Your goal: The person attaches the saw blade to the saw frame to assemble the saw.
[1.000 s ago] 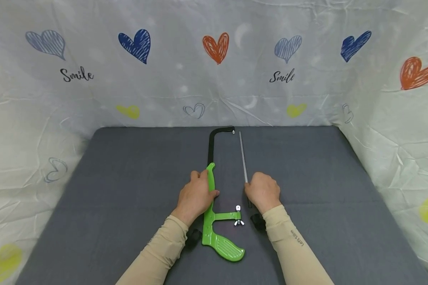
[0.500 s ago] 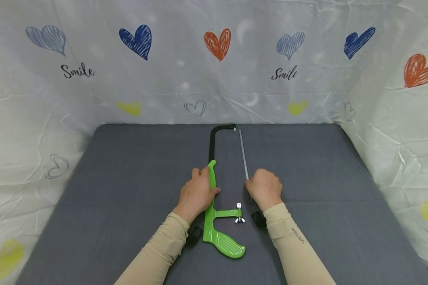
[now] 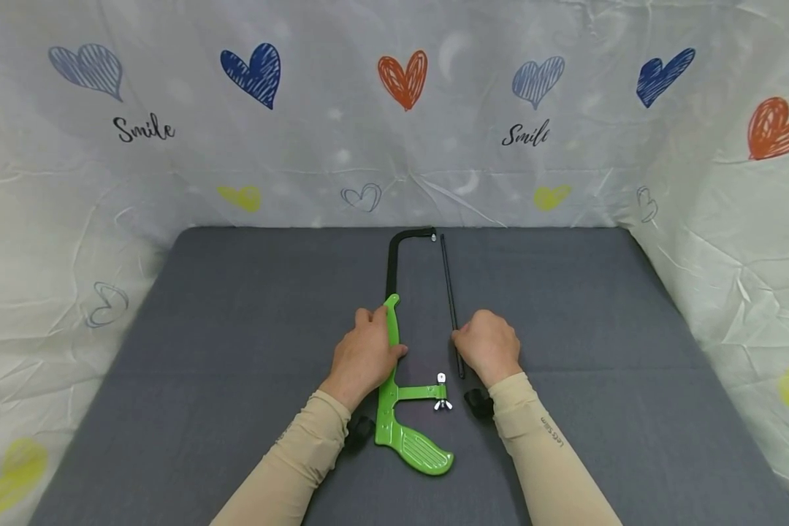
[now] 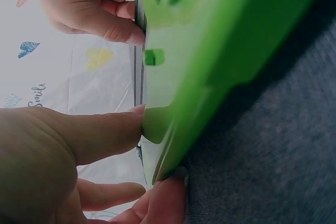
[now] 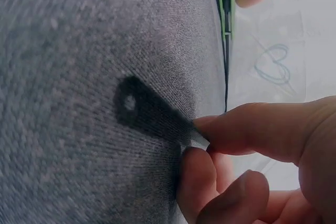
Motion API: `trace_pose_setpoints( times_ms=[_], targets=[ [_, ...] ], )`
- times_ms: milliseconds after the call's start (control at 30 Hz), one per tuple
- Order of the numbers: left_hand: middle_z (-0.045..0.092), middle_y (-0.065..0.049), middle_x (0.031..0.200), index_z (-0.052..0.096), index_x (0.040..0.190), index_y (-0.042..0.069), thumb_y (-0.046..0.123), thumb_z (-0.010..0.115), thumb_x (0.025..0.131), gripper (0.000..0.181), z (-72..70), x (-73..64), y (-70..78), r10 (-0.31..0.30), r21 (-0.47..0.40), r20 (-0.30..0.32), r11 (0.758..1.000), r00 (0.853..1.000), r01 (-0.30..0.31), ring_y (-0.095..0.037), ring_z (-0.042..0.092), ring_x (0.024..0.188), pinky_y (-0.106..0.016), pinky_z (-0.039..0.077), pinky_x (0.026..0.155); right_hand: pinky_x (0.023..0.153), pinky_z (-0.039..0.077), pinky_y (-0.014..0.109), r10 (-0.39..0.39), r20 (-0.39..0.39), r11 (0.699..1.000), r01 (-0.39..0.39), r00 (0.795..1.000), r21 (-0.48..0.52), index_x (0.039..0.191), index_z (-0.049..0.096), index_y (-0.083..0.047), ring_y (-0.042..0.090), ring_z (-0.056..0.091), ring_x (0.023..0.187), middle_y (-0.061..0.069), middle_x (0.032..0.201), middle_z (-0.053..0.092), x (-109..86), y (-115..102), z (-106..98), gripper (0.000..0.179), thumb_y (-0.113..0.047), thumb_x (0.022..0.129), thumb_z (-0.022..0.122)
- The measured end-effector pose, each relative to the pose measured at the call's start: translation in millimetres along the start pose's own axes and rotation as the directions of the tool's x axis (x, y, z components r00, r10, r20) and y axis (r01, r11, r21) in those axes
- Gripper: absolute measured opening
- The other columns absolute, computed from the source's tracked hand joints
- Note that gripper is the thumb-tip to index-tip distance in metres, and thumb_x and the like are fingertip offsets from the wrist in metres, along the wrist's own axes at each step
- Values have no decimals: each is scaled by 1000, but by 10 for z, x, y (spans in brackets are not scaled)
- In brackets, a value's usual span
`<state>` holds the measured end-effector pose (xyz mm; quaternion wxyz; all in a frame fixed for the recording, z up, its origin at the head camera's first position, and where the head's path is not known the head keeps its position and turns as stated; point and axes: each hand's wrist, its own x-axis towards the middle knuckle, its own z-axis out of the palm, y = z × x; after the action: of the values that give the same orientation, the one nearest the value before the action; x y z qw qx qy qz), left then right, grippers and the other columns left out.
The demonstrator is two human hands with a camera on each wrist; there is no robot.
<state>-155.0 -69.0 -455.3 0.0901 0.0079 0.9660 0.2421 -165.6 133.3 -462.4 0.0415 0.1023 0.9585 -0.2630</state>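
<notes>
A hacksaw frame (image 3: 386, 416) with a green grip and a black bent front arm lies on the grey cloth, its handle toward me. My left hand (image 3: 363, 358) grips its green spine, thumb on the near face and fingertips at the edge in the left wrist view. To the right of the frame, a thin dark hacksaw blade (image 3: 448, 285) lies nearly parallel to it, apart from it. My right hand (image 3: 489, 347) pinches the blade near its close end; the end hole of the blade (image 5: 155, 111) shows in the right wrist view. A wing nut (image 3: 443, 405) sits on the frame's crossbar.
The grey cloth-covered table (image 3: 269, 307) extends to both sides. A white sheet (image 3: 302, 161) printed with hearts hangs behind the table and along its sides. Dark wrist-worn devices (image 3: 478, 403) show beneath both forearms.
The blade has turned in the right hand's pinch, its visible face going from silvery to dark. Both hands stay in nearly the same places; the head view has shifted slightly.
</notes>
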Motion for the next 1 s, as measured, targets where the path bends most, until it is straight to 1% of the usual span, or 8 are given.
trace_pose_setpoints(
  times_ms=[133,233,300,400,500,633,767,1000],
  targets=[
    [50,-28,149,44,163,3,33,83,98,82,9,-6,-7,6,2,-10,1000,1000,-6,-41,72,93,-51,60,78,48,40,36,-4,2,1000,4,1000,28,59,67,-17,25,58,55,1,59,61,12,5,3,34,-19,92,73],
    [50,-28,149,44,163,3,32,83,98,81,27,-21,-17,9,-2,-9,1000,1000,-9,-41,72,95,-51,61,79,49,40,33,-11,38,997,9,999,70,61,69,-16,22,58,55,0,61,63,20,36,-11,32,-20,92,77],
    [50,-28,149,45,163,3,31,83,98,81,40,-31,-26,12,-2,-6,1000,1000,-12,-41,72,97,-51,61,79,53,42,31,-7,85,992,-4,996,124,70,73,-14,20,61,60,0,66,68,27,73,-24,26,-20,94,80],
    [50,-27,149,45,163,4,32,83,98,80,52,-43,-38,13,-2,0,1000,1000,-13,-41,72,97,-50,60,78,61,46,31,6,169,977,-42,986,210,89,77,-11,20,66,71,3,80,75,57,146,-39,14,-21,96,83],
    [51,-27,148,46,163,4,31,83,98,79,53,-47,-47,19,0,0,1000,1000,-19,-40,72,96,-50,60,76,66,46,31,-4,215,961,-56,977,271,99,78,-7,20,66,78,6,86,75,91,201,-54,13,-20,99,79],
    [52,-27,147,47,162,5,31,84,97,78,38,-39,-48,20,2,-2,1000,1000,-20,-39,72,94,-49,59,75,70,45,31,-37,195,956,-23,980,293,99,79,-6,20,64,79,5,84,75,123,201,-64,14,-20,101,77],
    [51,-25,147,47,163,7,32,84,97,79,22,-20,-42,12,-5,-1,1000,1000,-12,-38,71,93,-47,58,72,71,46,30,-57,165,950,3,985,312,100,79,-6,19,67,79,5,83,77,128,151,-64,14,-20,100,78],
    [52,-24,147,49,162,8,32,86,95,80,-1,5,-34,11,-11,-13,1000,1000,-11,-39,71,94,-48,58,75,70,45,30,-77,172,950,20,982,311,99,78,-6,19,63,77,5,81,74,105,85,-43,14,-19,100,78]
  ],
)
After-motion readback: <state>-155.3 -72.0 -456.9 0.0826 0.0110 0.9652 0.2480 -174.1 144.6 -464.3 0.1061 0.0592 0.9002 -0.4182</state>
